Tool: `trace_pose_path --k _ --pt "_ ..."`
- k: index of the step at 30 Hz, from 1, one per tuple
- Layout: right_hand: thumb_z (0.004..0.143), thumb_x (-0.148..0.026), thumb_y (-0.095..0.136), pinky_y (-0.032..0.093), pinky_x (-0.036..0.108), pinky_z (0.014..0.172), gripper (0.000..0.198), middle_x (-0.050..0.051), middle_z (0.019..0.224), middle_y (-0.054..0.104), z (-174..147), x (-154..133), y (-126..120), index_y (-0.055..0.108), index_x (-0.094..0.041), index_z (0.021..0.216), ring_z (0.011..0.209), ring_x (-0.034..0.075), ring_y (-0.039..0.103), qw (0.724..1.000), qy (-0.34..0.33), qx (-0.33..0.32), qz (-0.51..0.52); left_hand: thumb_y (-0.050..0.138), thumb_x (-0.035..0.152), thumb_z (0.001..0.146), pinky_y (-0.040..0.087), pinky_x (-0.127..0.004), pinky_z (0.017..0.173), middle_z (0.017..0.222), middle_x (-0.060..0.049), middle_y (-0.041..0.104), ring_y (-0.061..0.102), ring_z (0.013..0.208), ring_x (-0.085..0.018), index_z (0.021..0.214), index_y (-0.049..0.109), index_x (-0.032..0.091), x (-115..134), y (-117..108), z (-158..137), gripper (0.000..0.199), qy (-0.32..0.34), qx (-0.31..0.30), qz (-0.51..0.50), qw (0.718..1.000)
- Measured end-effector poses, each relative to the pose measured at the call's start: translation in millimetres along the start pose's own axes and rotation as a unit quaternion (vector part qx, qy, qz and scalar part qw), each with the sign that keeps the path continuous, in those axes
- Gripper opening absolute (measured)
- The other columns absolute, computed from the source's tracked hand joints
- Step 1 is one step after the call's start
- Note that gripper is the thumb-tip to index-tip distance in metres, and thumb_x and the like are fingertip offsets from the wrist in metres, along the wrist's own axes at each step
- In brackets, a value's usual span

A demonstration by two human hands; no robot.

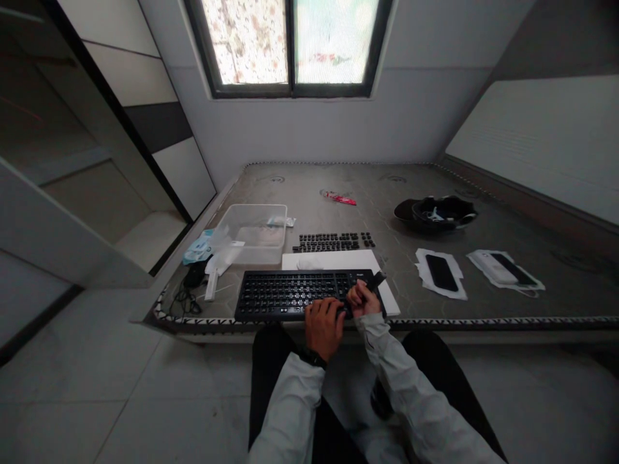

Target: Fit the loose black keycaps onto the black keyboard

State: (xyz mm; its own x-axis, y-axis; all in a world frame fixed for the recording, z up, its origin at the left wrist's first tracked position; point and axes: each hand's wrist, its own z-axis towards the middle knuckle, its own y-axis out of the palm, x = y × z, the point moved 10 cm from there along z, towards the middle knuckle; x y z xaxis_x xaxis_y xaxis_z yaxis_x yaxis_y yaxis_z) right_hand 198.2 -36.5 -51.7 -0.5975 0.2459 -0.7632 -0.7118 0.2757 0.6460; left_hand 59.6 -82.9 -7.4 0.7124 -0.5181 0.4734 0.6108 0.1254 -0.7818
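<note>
A black keyboard point(285, 293) lies near the front edge of the bed-like surface, with keycaps off over much of it. My left hand point(325, 323) rests on its front edge right of the middle, fingers slightly bent and lying on top. My right hand point(362, 299) is closed around a short, dark-handled tool point(377, 280) over the keyboard's right end; the tool's working tip is hidden by my fingers. Behind the keyboard, a white board or box point(333, 260) sticks out from under it. Loose black keycaps point(331, 242) are laid out in rows farther back.
A clear plastic bin point(251, 235) stands left, with crumpled wrappers point(199, 247) and a black cable point(186, 299) beside it. To the right are a black cap point(438, 214), a dark phone point(441, 272) on white paper and another white pack point(505, 269). A red packet point(341, 198) lies behind.
</note>
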Motion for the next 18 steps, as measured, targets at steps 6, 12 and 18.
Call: trace_pose_path --k 6,12,18 --pt "0.064 -0.048 0.082 0.023 0.019 0.034 0.050 -0.012 0.039 0.028 7 1 5 0.039 -0.022 0.059 0.032 0.003 0.022 1.000 0.000 -0.014 -0.013 0.057 0.028 0.092 0.038 -0.040 0.088 0.113 -0.001 0.064 0.053 0.103 -0.021 0.106 0.060 0.027 1 1 1 0.015 0.005 -0.006 0.000 1.000" --pt "0.062 -0.052 0.081 0.021 0.019 0.033 0.052 -0.012 0.038 0.029 10 12 14 0.038 -0.022 0.057 0.031 0.004 0.023 0.998 0.024 -0.029 -0.045 0.059 0.028 0.091 0.039 -0.038 0.087 0.112 -0.001 0.065 0.054 0.101 -0.020 0.104 0.060 0.027 2 -1 1 0.014 0.013 0.006 0.022 1.000" --pt "0.062 -0.055 0.080 0.022 0.019 0.033 0.054 -0.012 0.037 0.031 9 16 15 0.037 -0.023 0.057 0.031 0.005 0.026 0.997 0.038 -0.030 -0.067 0.056 0.029 0.092 0.039 -0.039 0.086 0.111 -0.003 0.064 0.054 0.101 -0.022 0.105 0.061 0.026 0 0 1 0.014 0.009 -0.003 0.005 1.000"
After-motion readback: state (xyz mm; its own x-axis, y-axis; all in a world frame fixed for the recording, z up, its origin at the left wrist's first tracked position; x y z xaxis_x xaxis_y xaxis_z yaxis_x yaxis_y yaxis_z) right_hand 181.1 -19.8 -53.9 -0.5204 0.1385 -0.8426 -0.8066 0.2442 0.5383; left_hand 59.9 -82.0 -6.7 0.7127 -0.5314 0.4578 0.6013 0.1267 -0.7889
